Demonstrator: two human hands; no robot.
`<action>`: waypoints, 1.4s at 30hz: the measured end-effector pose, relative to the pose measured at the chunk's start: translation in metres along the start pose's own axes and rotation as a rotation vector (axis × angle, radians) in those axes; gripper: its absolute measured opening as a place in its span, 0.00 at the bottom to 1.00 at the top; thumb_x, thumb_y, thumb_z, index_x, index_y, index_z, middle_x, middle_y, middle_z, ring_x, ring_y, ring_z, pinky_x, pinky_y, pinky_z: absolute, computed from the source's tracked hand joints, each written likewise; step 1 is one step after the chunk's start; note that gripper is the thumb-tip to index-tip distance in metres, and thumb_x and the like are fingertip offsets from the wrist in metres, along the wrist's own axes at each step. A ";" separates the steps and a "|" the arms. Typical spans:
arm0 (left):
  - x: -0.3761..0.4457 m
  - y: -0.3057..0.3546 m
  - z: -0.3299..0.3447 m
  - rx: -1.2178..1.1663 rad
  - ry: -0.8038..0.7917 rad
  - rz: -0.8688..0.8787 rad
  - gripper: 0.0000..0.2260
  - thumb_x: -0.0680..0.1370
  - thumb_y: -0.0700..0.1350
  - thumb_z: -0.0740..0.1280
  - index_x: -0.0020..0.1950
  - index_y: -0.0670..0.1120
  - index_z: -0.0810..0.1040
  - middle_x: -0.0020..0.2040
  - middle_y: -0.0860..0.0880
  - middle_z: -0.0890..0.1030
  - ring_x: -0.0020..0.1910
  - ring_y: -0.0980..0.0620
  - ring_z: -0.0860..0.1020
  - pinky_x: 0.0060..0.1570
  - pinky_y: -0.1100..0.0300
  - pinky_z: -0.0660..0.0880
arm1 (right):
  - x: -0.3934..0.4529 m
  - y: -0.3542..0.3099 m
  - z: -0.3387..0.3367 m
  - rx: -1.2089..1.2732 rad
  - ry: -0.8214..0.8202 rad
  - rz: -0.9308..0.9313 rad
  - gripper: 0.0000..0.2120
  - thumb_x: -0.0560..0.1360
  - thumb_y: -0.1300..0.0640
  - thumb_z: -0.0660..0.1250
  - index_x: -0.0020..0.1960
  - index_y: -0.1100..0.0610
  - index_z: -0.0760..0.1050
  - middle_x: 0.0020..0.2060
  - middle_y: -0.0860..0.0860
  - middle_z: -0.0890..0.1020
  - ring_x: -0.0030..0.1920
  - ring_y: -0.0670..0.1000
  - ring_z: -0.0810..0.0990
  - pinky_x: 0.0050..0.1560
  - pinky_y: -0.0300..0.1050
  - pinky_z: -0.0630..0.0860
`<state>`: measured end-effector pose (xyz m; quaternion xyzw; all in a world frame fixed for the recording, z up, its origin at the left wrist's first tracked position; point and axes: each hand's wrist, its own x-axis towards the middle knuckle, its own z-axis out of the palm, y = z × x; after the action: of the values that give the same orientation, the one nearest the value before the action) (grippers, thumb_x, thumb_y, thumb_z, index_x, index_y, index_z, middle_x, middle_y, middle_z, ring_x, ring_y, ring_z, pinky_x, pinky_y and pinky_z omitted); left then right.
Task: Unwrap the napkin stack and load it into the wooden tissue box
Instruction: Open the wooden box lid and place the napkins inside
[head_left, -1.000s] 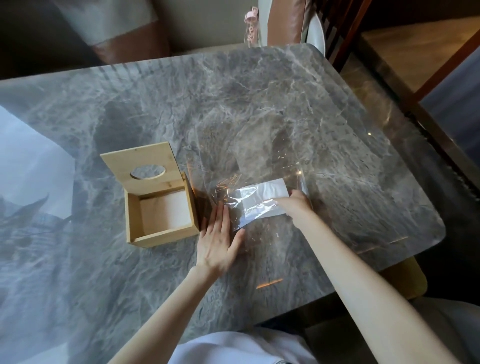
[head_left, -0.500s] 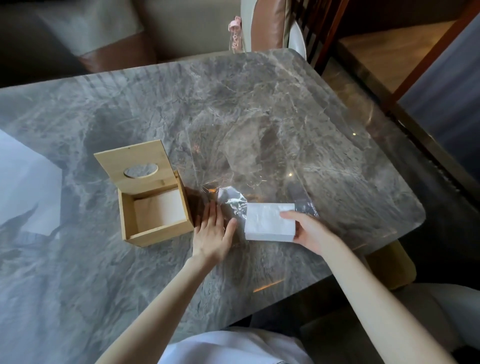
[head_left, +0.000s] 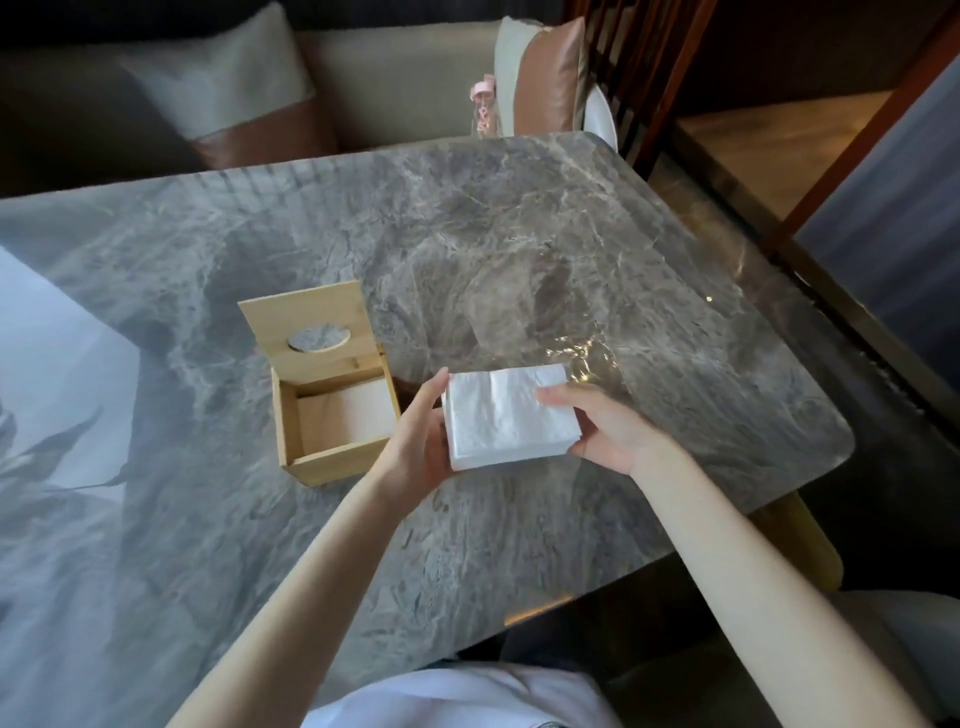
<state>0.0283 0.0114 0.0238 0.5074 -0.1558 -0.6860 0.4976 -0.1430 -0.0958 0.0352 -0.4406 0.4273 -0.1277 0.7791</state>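
A white napkin stack (head_left: 506, 415) is held above the table, free of its wrap, between both hands. My left hand (head_left: 418, 441) grips its left edge, thumb up along the side. My right hand (head_left: 608, 428) holds the right end, thumb on top. The wooden tissue box (head_left: 332, 415) stands just left of the stack, its lid (head_left: 306, 325) with an oval hole tipped up and back. Pale material shows at the bottom of the box. The clear plastic wrap (head_left: 524, 306) lies flat on the table behind the stack.
The grey marble table (head_left: 571, 218) has a rounded right corner near my right arm. Cushions (head_left: 244, 104) and a sofa sit beyond the far edge. A pink item (head_left: 483, 104) stands at the back. Wooden railings run on the right.
The napkin stack has come out of the clear wrap and been lifted. My left hand, flat on the wrap before, now grips the stack's left side. The wrap stays behind on the table.
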 end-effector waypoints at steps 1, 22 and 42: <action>-0.008 0.006 -0.004 0.019 -0.014 0.011 0.27 0.74 0.63 0.55 0.57 0.44 0.79 0.51 0.46 0.84 0.50 0.50 0.82 0.47 0.58 0.79 | 0.003 -0.002 0.007 -0.024 -0.019 -0.003 0.06 0.72 0.62 0.65 0.42 0.54 0.79 0.33 0.47 0.85 0.36 0.45 0.83 0.35 0.38 0.78; -0.067 0.059 -0.124 -0.027 0.460 0.160 0.08 0.71 0.40 0.71 0.45 0.36 0.81 0.43 0.43 0.86 0.40 0.51 0.84 0.39 0.64 0.81 | 0.081 -0.032 0.134 -0.404 -0.130 -0.014 0.05 0.70 0.56 0.70 0.41 0.57 0.81 0.35 0.49 0.85 0.40 0.49 0.82 0.43 0.44 0.79; -0.022 0.034 -0.112 1.362 0.867 0.208 0.14 0.75 0.46 0.61 0.40 0.37 0.81 0.76 0.44 0.57 0.76 0.48 0.43 0.72 0.49 0.42 | 0.099 0.015 0.170 -1.447 0.233 -0.249 0.22 0.78 0.49 0.55 0.57 0.66 0.75 0.73 0.57 0.59 0.72 0.57 0.49 0.71 0.50 0.52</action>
<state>0.1414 0.0467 0.0113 0.9023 -0.3787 -0.1336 0.1568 0.0463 -0.0460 0.0102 -0.8726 0.4313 0.0524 0.2234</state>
